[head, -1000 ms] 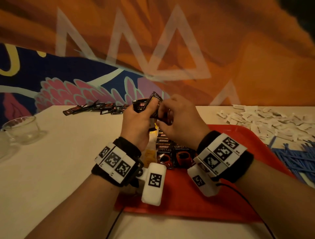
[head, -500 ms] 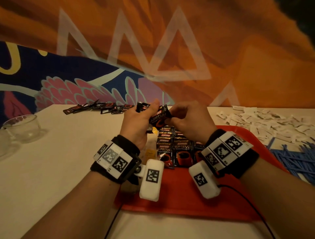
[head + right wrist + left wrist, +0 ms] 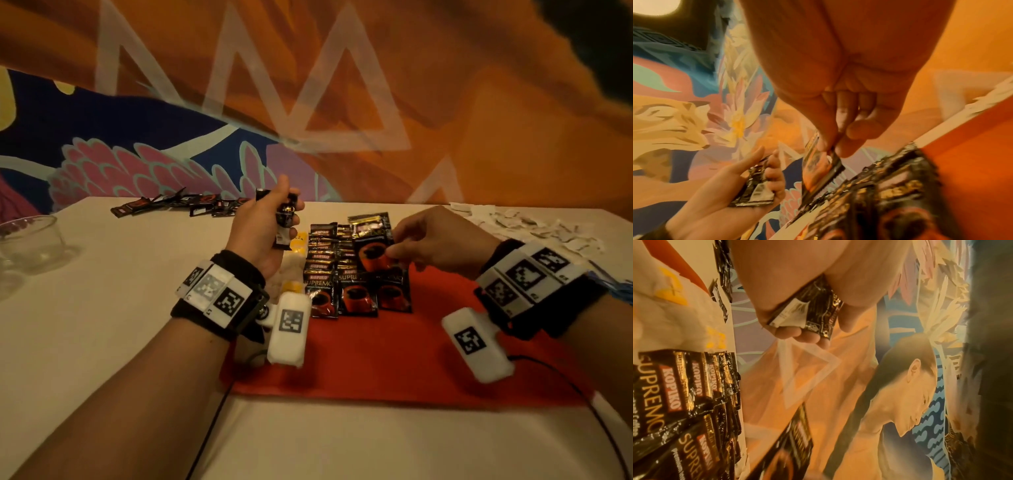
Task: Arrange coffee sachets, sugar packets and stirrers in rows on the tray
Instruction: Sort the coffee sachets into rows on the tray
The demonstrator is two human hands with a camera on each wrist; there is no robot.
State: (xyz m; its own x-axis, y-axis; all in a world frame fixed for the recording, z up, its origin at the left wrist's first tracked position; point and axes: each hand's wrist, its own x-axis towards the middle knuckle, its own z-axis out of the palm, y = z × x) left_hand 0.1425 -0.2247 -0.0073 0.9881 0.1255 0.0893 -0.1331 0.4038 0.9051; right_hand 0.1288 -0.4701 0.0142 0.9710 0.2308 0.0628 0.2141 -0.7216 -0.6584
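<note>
A red tray (image 3: pixel 394 359) lies in front of me with three overlapping rows of black coffee sachets (image 3: pixel 337 274) at its far left. My left hand (image 3: pixel 270 222) is raised beside the rows and grips a small bunch of coffee sachets (image 3: pixel 813 308) in its fist. My right hand (image 3: pixel 421 245) pinches a single coffee sachet (image 3: pixel 371 240) by its lower edge, just over the far end of the right row. In the right wrist view the pinched sachet (image 3: pixel 818 164) hangs edge-on above the rows. Its contact with the row is unclear.
Loose coffee sachets (image 3: pixel 181 205) lie at the table's far left. White sugar packets (image 3: pixel 534 226) are heaped at the far right, with blue stirrers (image 3: pixel 620 287) beside the tray's right edge. A glass cup (image 3: pixel 30 240) stands at the left. Painted wall close behind.
The hands have parted: my right hand took one sachet from the bunch and carried it right and down over the rows. My left hand stayed up with the rest.
</note>
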